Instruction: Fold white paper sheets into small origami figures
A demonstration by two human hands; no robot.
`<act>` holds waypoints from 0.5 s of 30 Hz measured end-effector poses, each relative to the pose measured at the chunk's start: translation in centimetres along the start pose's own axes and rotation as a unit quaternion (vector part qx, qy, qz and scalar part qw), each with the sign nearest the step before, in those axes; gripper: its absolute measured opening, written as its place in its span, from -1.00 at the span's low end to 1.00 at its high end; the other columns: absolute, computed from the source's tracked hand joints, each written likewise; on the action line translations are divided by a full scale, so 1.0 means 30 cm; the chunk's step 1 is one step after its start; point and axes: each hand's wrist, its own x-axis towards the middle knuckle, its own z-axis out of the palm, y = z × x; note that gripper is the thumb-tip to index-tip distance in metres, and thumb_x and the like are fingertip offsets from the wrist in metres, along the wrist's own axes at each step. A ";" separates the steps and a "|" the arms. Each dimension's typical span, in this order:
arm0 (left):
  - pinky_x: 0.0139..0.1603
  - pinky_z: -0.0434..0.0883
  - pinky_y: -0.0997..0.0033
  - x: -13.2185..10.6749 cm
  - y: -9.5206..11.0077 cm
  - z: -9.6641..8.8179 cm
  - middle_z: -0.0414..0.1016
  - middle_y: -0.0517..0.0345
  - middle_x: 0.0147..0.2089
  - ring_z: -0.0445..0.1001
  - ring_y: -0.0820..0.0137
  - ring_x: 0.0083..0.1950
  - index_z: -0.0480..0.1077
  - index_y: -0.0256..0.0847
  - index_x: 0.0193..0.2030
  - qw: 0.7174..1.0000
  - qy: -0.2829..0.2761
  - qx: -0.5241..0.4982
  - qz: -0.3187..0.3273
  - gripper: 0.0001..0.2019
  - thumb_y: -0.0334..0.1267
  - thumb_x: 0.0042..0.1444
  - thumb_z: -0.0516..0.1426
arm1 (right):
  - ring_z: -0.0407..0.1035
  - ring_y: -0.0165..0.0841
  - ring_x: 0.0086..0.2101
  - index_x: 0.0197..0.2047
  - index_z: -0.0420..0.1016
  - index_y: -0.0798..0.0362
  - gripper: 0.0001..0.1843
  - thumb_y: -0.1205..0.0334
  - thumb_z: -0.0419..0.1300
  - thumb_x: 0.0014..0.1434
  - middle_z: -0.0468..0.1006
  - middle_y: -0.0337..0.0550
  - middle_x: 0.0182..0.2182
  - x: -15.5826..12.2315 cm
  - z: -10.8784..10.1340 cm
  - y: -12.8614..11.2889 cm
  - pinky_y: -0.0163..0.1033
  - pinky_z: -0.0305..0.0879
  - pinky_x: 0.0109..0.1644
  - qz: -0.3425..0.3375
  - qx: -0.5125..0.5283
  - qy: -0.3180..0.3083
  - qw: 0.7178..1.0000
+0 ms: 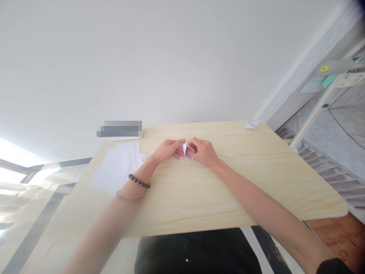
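Observation:
Both my hands meet over the middle of a light wooden table [216,198]. Between them is a small folded piece of white paper [187,151], held just above the tabletop. My left hand [168,149] pinches its left side with fingers closed; a dark bead bracelet [139,181] circles that wrist. My right hand [203,151] grips the paper's right side, fingers curled round it.
Loose white sheets [116,167] lie on the table's left part. A white flat object [122,134] rests at the far left edge by the wall. A small folded paper shape [252,124] sits at the far right corner. A white lamp stand [322,106] rises on the right.

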 end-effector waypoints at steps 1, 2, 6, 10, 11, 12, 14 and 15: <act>-0.32 0.39 0.32 0.001 -0.001 0.000 0.50 -0.04 -0.41 0.45 0.29 -0.35 0.45 -0.33 -0.46 1.000 0.002 0.001 0.002 -0.54 0.12 -0.10 0.08 | 0.17 -0.49 -0.56 -0.47 0.23 0.02 -0.92 0.23 0.05 0.01 0.32 -0.30 -0.60 -0.001 0.001 0.000 -0.38 0.04 -0.44 0.006 0.003 0.001 1.000; -0.33 0.39 0.32 0.002 -0.002 -0.001 0.48 0.00 -0.44 0.43 0.32 -0.37 0.44 -0.33 -0.49 1.000 0.005 0.004 0.004 -0.55 0.11 -0.10 0.09 | 0.16 -0.49 -0.56 -0.47 0.23 0.02 -0.93 0.24 0.06 0.00 0.31 -0.30 -0.59 -0.001 0.001 0.000 -0.38 0.05 -0.43 0.011 0.008 0.000 1.000; -0.35 0.38 0.35 0.007 -0.011 -0.003 0.41 0.11 -0.52 0.40 0.38 -0.42 0.39 -0.31 -0.56 1.000 0.012 0.008 0.007 -0.59 0.08 -0.11 0.10 | 0.17 -0.48 -0.55 -0.44 0.21 0.02 -0.93 0.29 0.08 -0.05 0.33 -0.30 -0.56 -0.003 0.003 0.005 -0.38 0.07 -0.43 0.035 0.045 -0.009 0.998; -0.31 0.35 0.37 0.014 -0.026 -0.003 0.40 0.13 -0.49 0.38 0.41 -0.39 0.40 -0.30 -0.52 0.999 0.032 -0.007 0.026 -0.61 0.06 -0.08 0.09 | 0.19 -0.49 -0.56 -0.36 0.20 0.01 -0.90 0.31 0.04 -0.02 0.33 -0.31 -0.53 -0.002 0.001 0.017 -0.38 0.11 -0.43 0.050 0.099 -0.017 0.994; -0.30 0.35 0.38 0.016 -0.030 -0.004 0.40 0.13 -0.47 0.38 0.41 -0.38 0.41 -0.30 -0.50 0.999 0.040 -0.009 0.031 -0.62 0.05 -0.08 0.09 | 0.19 -0.49 -0.57 -0.33 0.20 0.01 -0.90 0.31 0.02 0.00 0.32 -0.32 -0.54 -0.001 0.000 0.020 -0.38 0.11 -0.43 0.050 0.111 -0.019 0.992; -0.29 0.34 0.39 0.018 -0.033 -0.005 0.40 0.14 -0.46 0.37 0.42 -0.37 0.41 -0.30 -0.48 0.998 0.045 -0.012 0.036 -0.62 0.05 -0.07 0.08 | 0.18 -0.50 -0.58 -0.31 0.20 0.01 -0.89 0.31 0.00 0.02 0.31 -0.32 -0.55 -0.001 0.000 0.023 -0.37 0.12 -0.44 0.049 0.121 -0.022 0.991; -0.28 0.33 0.41 0.021 -0.039 -0.008 0.40 0.14 -0.44 0.35 0.43 -0.36 0.42 -0.30 -0.45 0.998 0.045 -0.018 0.042 -0.62 0.05 -0.06 0.08 | 0.19 -0.50 -0.59 -0.28 0.20 0.01 -0.88 0.30 -0.02 0.04 0.33 -0.30 -0.52 0.000 -0.001 0.027 -0.37 0.13 -0.44 0.041 0.137 -0.029 0.989; -0.28 0.31 0.43 0.022 -0.040 -0.011 0.39 0.14 -0.44 0.34 0.44 -0.36 0.42 -0.30 -0.45 0.998 0.041 -0.020 0.046 -0.62 0.04 -0.06 0.08 | 0.20 -0.50 -0.58 -0.26 0.21 0.01 -0.87 0.30 -0.03 0.05 0.36 -0.28 -0.48 0.001 -0.001 0.027 -0.37 0.14 -0.44 0.037 0.143 -0.032 0.989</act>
